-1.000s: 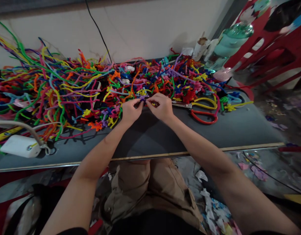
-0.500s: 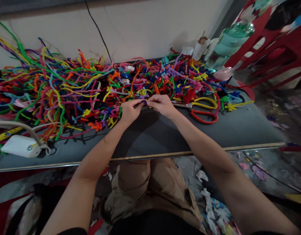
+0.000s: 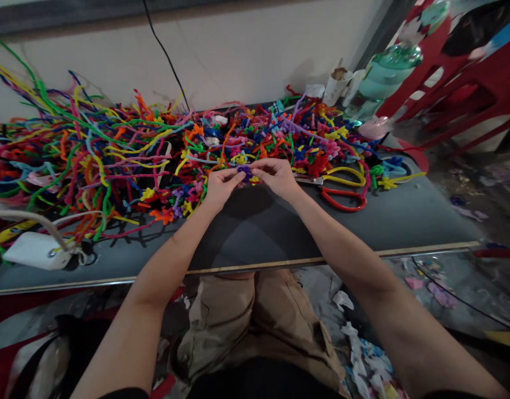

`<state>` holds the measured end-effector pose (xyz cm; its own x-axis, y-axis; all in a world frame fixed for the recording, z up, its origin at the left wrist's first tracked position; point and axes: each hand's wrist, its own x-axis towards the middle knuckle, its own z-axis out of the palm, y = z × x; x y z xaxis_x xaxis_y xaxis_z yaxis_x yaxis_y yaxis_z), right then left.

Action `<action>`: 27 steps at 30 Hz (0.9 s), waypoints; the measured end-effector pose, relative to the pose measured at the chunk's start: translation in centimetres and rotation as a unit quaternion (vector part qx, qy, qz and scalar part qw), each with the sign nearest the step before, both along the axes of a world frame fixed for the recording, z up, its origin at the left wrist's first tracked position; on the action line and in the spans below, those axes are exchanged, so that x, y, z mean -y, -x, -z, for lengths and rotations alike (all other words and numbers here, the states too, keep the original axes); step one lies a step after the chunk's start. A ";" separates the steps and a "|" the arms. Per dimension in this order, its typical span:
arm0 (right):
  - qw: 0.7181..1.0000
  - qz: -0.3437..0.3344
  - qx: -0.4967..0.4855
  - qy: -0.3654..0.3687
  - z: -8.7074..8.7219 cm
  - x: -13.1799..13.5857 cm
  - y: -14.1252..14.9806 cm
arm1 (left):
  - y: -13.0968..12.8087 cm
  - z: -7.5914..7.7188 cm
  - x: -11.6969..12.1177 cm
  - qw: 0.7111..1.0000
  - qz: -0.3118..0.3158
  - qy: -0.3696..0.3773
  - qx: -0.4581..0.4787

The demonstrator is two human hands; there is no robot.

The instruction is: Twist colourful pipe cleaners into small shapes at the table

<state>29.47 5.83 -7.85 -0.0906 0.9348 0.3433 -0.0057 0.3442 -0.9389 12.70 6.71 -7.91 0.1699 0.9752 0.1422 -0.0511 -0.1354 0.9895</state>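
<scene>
Between my fingertips is a small purple pipe-cleaner flower [image 3: 245, 173], held just above the table near the front of the heap. My left hand [image 3: 222, 187] pinches its left side between thumb and finger. From the right, my right hand [image 3: 276, 176] pinches the other side, fingers curled. Part of the flower is hidden by the fingers. Beyond both hands lies a heap of coloured pipe cleaners [image 3: 155, 149], some long and loose, others bent into small flowers. Scissors [image 3: 344, 199] with one yellow and one red handle loop rest right of my right hand.
On the dark table [image 3: 255, 238], a white power bank [image 3: 37, 250] with a cable lies at the left front. A green-tinted plastic bottle [image 3: 381, 77] and paper cup [image 3: 336, 87] stand at the back right. Red chairs [image 3: 466, 100] are beyond, with scraps on the floor.
The purple flower now shows more plainly between my fingertips, its petals spread. Both hands stay at nearly the same spot, and the view has shifted slightly.
</scene>
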 end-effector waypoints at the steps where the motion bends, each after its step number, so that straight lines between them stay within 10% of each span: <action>1: 1.000 0.011 0.008 -0.015 0.0 0.1 0.1 | 0.0 -0.1 0.1 1.000 0.009 0.006 0.002; 11: 0.999 -0.017 0.022 -0.042 -0.5 0.3 -0.5 | 0.0 -0.4 0.2 0.995 0.084 0.039 0.032; 27: 0.995 0.077 0.012 -0.056 0.5 0.6 0.7 | -0.2 -0.2 0.2 0.987 0.028 0.124 0.102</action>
